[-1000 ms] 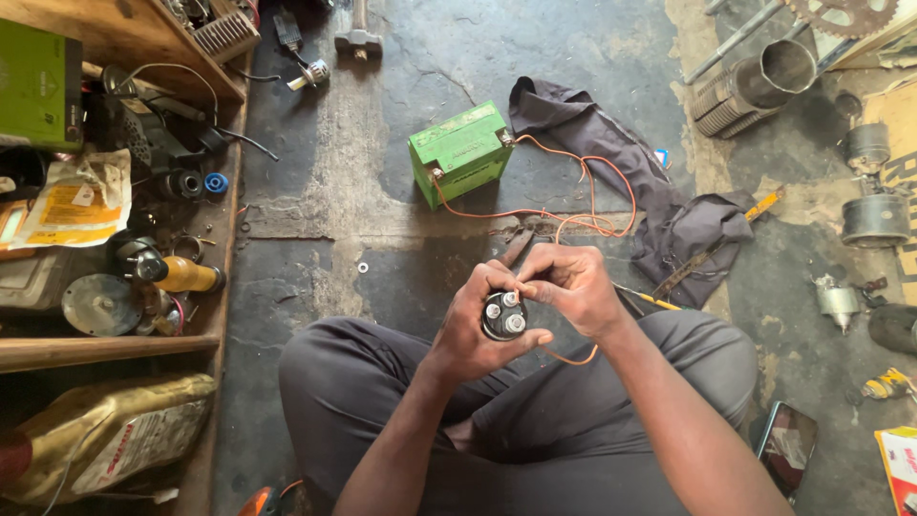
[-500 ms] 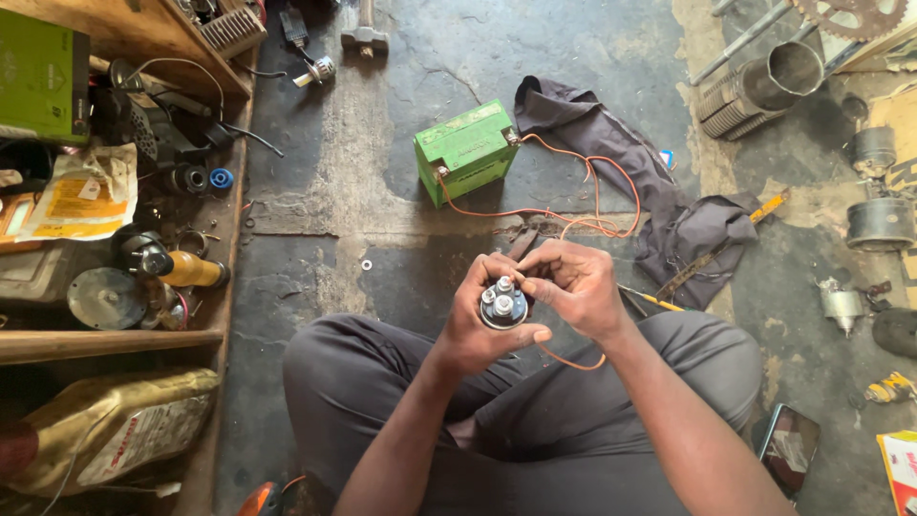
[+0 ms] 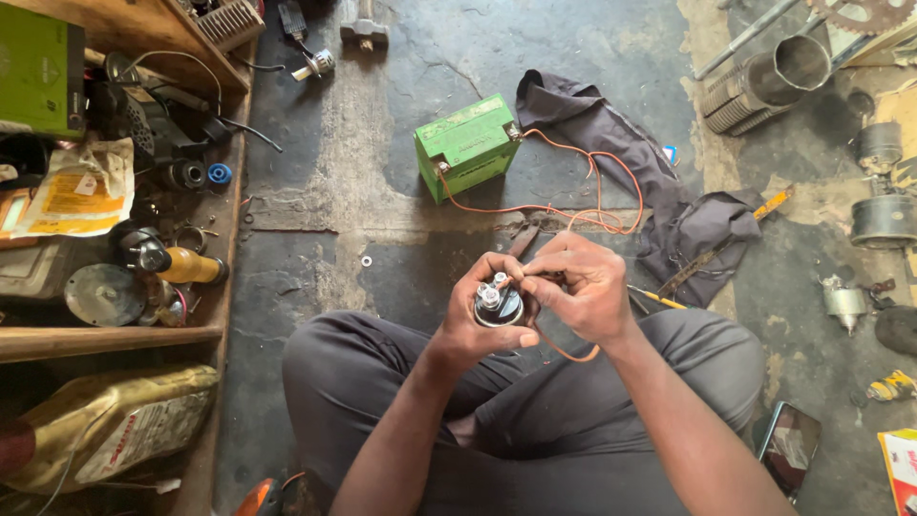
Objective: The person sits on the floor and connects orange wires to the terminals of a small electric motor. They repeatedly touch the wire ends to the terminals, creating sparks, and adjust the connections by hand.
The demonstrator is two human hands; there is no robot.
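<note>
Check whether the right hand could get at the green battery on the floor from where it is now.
Probably yes: the right hand pinches an orange wire at the small round part, and only bare floor lies before the green battery.

The floor was a dark, stained and cracked concrete slab [image 3: 382, 220], lit evenly by soft daylight, with paler sandy patches [image 3: 735, 162] toward the far right corner. Along the left side stood a rough wooden shelf unit [image 3: 105, 336] with worn plank boards, its levels crowded with clutter. A crumpled dark grey cloth [image 3: 611, 143] lay spread on the floor beyond the middle.
</note>
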